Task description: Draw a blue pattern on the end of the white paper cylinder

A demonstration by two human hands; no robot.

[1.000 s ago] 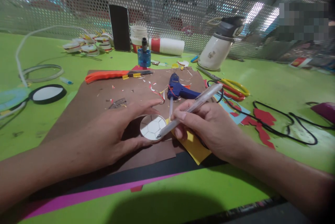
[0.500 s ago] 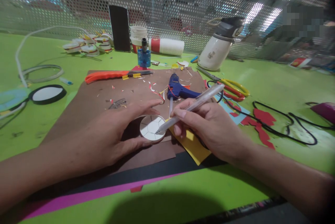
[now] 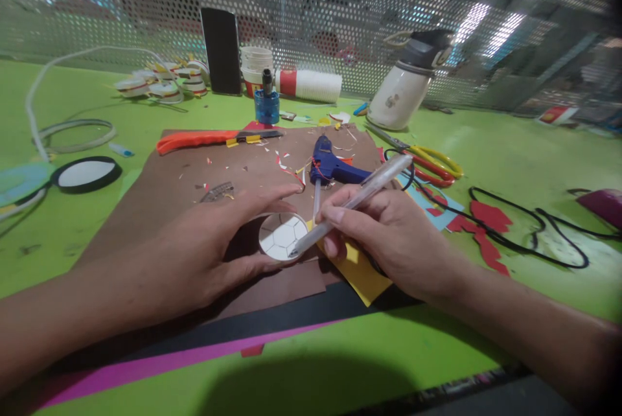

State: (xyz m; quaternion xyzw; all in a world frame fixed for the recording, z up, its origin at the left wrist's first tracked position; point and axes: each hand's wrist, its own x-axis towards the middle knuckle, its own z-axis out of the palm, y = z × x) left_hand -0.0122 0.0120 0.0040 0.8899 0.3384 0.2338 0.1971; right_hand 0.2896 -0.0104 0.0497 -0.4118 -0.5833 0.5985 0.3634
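My left hand [image 3: 214,241] curls its thumb and fingers around a small round white disc [image 3: 279,234], gripping it by its edges. Dark lines on the disc's face form a soccer-ball pattern. In my right hand [image 3: 383,234] is a slim translucent pen [image 3: 367,196], its tip on the lower right part of the disc. Under both hands lies a brown sheet [image 3: 146,208] with a yellow paper piece [image 3: 362,273] beside the right hand. A blue glue gun [image 3: 330,163] rests just beyond the pen, its glue stick pointing toward me.
An orange-handled cutter [image 3: 199,140] lies at the sheet's far edge. Scissors [image 3: 427,160], red scraps [image 3: 486,221] and a black cord [image 3: 549,228] are on the right. Farther back stand a phone [image 3: 221,50], paper cups [image 3: 311,85], an ink bottle [image 3: 267,107] and a white flask [image 3: 401,95].
The pen tip has shifted slightly downward on the disc, and further dark lines show near its lower edge. My left hand keeps its hold.
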